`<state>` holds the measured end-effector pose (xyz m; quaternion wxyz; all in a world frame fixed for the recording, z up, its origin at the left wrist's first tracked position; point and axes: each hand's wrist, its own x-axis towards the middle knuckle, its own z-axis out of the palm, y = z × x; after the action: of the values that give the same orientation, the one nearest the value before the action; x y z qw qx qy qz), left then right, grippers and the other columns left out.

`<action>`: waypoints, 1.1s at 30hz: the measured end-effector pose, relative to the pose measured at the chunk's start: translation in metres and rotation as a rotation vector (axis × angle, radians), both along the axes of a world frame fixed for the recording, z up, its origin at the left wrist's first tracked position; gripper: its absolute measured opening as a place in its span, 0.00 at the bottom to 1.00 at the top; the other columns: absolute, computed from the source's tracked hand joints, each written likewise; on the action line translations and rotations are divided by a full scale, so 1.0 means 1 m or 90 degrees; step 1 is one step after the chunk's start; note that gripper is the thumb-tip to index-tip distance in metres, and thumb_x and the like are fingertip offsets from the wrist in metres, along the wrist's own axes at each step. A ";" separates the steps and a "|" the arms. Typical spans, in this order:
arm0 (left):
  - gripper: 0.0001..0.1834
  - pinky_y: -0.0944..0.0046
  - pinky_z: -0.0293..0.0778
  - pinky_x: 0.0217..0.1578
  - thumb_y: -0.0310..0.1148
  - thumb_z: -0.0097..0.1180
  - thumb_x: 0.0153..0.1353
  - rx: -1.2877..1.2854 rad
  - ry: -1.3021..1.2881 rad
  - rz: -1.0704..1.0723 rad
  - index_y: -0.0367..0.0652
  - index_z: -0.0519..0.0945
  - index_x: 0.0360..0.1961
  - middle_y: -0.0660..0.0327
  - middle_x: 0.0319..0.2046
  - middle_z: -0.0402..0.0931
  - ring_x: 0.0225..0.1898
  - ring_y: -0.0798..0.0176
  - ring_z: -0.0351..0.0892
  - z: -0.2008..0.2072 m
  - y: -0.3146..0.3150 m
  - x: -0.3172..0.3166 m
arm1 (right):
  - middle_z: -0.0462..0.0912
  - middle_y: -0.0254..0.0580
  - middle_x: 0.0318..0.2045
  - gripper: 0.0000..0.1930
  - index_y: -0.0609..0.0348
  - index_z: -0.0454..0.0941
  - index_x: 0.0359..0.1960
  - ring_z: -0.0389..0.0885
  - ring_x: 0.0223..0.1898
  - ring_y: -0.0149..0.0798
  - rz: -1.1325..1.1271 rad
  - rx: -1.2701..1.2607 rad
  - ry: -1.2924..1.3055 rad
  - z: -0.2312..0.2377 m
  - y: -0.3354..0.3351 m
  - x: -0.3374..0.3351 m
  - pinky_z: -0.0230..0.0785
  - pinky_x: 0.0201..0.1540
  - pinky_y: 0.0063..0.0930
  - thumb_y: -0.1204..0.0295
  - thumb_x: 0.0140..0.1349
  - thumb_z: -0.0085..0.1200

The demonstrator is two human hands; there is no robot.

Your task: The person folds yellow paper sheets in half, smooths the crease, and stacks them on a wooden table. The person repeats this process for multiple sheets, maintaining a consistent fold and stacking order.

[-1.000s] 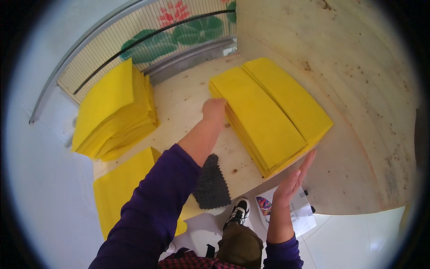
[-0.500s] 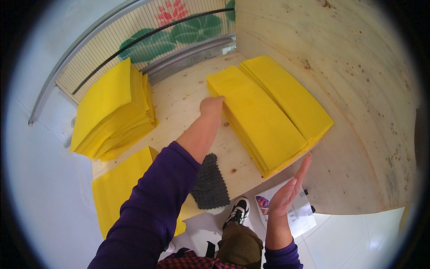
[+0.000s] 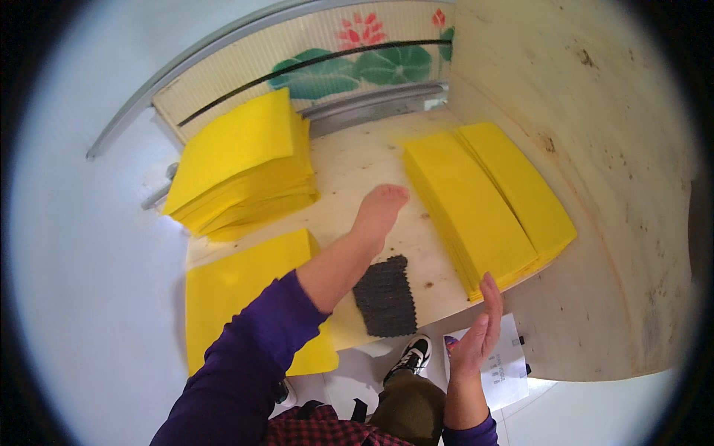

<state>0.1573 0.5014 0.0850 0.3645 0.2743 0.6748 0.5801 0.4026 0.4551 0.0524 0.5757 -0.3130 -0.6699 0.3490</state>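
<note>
So my left hand (image 3: 379, 210) has slid back off the long yellow stack (image 3: 476, 212) on the right of the frame. It's now flat and empty on the bare worktop (image 3: 349, 167) mid-frame, just beside that stack's left edge. My right hand (image 3: 476, 338) has barely moved, open with fingers straight against the stack's near end at lower right. Looks like I'm done squaring that side. The dark mat (image 3: 385, 296) sits near my forearm, and the other yellow pile (image 3: 242, 167) is upper left.
</note>
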 end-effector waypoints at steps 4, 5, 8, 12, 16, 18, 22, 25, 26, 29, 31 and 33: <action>0.13 0.68 0.69 0.41 0.33 0.57 0.60 0.063 0.111 -0.046 0.39 0.79 0.45 0.62 0.36 0.77 0.39 0.69 0.73 0.022 -0.096 0.011 | 0.78 0.52 0.47 0.17 0.65 0.77 0.40 0.74 0.50 0.48 0.127 0.082 0.089 0.059 -0.043 0.006 0.63 0.56 0.42 0.62 0.68 0.42; 0.13 0.69 0.69 0.41 0.33 0.57 0.61 0.061 0.138 -0.048 0.39 0.79 0.45 0.62 0.36 0.77 0.39 0.69 0.73 0.027 -0.124 0.012 | 0.79 0.50 0.43 0.15 0.64 0.78 0.36 0.76 0.47 0.46 0.167 0.114 0.140 0.075 -0.058 0.010 0.66 0.53 0.42 0.64 0.67 0.44; 0.12 0.69 0.70 0.43 0.31 0.56 0.62 0.073 0.196 -0.018 0.39 0.79 0.44 0.62 0.37 0.77 0.41 0.69 0.74 0.035 -0.207 0.010 | 0.75 0.40 0.40 0.12 0.53 0.73 0.34 0.72 0.44 0.45 0.366 0.127 0.378 0.122 -0.116 0.017 0.62 0.52 0.41 0.61 0.67 0.42; 0.11 0.70 0.70 0.45 0.30 0.56 0.61 0.086 0.157 0.084 0.38 0.79 0.44 0.62 0.38 0.78 0.42 0.69 0.75 0.035 -0.318 0.000 | 0.77 0.30 0.41 0.12 0.42 0.79 0.35 0.67 0.38 0.38 0.548 0.070 0.522 0.177 -0.184 0.022 0.59 0.45 0.39 0.56 0.67 0.43; 0.10 0.71 0.70 0.44 0.29 0.55 0.62 0.042 0.139 0.231 0.36 0.80 0.42 0.63 0.36 0.79 0.40 0.69 0.76 0.023 -0.414 -0.013 | 0.80 0.31 0.45 0.17 0.39 0.84 0.39 0.66 0.38 0.34 0.661 0.088 0.591 0.204 -0.248 0.003 0.57 0.41 0.36 0.50 0.68 0.43; 0.10 0.71 0.70 0.43 0.29 0.55 0.62 0.015 0.140 0.294 0.36 0.80 0.41 0.64 0.35 0.79 0.39 0.69 0.76 0.012 -0.452 -0.020 | 0.80 0.33 0.47 0.18 0.41 0.84 0.40 0.67 0.41 0.35 0.798 0.091 0.489 0.214 -0.248 0.003 0.57 0.43 0.35 0.49 0.69 0.43; 0.08 0.68 0.69 0.42 0.31 0.53 0.64 0.099 0.056 0.365 0.39 0.80 0.41 0.65 0.37 0.79 0.40 0.69 0.76 -0.007 -0.498 -0.029 | 0.79 0.35 0.49 0.18 0.42 0.84 0.45 0.69 0.45 0.36 0.914 0.195 0.395 0.212 -0.248 -0.024 0.58 0.46 0.35 0.50 0.68 0.46; 0.07 0.69 0.69 0.43 0.27 0.52 0.64 0.147 0.017 0.417 0.38 0.79 0.40 0.65 0.37 0.79 0.40 0.70 0.75 -0.013 -0.494 -0.042 | 0.79 0.40 0.32 0.02 0.56 0.75 0.27 0.76 0.33 0.40 0.525 0.268 0.292 0.197 -0.235 -0.080 0.69 0.37 0.34 0.73 0.56 0.52; 0.07 0.70 0.69 0.44 0.26 0.52 0.64 0.182 0.011 0.422 0.38 0.79 0.41 0.65 0.36 0.79 0.39 0.71 0.75 -0.014 -0.488 -0.047 | 0.80 0.40 0.29 0.02 0.59 0.74 0.24 0.78 0.31 0.40 0.471 0.306 0.183 0.198 -0.219 -0.094 0.71 0.35 0.33 0.79 0.51 0.55; 0.07 0.71 0.70 0.45 0.24 0.52 0.64 0.239 -0.011 0.405 0.37 0.78 0.41 0.64 0.37 0.79 0.39 0.71 0.76 -0.015 -0.462 -0.062 | 0.81 0.40 0.32 0.05 0.62 0.79 0.31 0.79 0.34 0.41 0.349 0.367 -0.112 0.180 -0.172 -0.174 0.70 0.39 0.31 0.81 0.52 0.59; 0.06 0.74 0.70 0.41 0.24 0.53 0.63 0.278 -0.010 0.395 0.37 0.79 0.40 0.65 0.34 0.79 0.36 0.74 0.75 -0.018 -0.447 -0.075 | 0.81 0.42 0.32 0.05 0.61 0.79 0.32 0.78 0.36 0.45 0.329 0.364 -0.153 0.160 -0.149 -0.227 0.70 0.39 0.32 0.81 0.53 0.59; 0.05 0.75 0.69 0.39 0.25 0.53 0.63 0.294 -0.005 0.380 0.37 0.79 0.39 0.67 0.32 0.78 0.34 0.75 0.74 -0.023 -0.437 -0.085 | 0.82 0.42 0.34 0.06 0.60 0.80 0.33 0.79 0.39 0.43 0.283 0.398 -0.254 0.145 -0.128 -0.269 0.70 0.43 0.31 0.79 0.54 0.60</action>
<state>0.0724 0.0646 0.0623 0.1107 0.1379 0.5750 0.7988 0.1335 0.3276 0.1979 0.4131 -0.0333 -0.8926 0.1777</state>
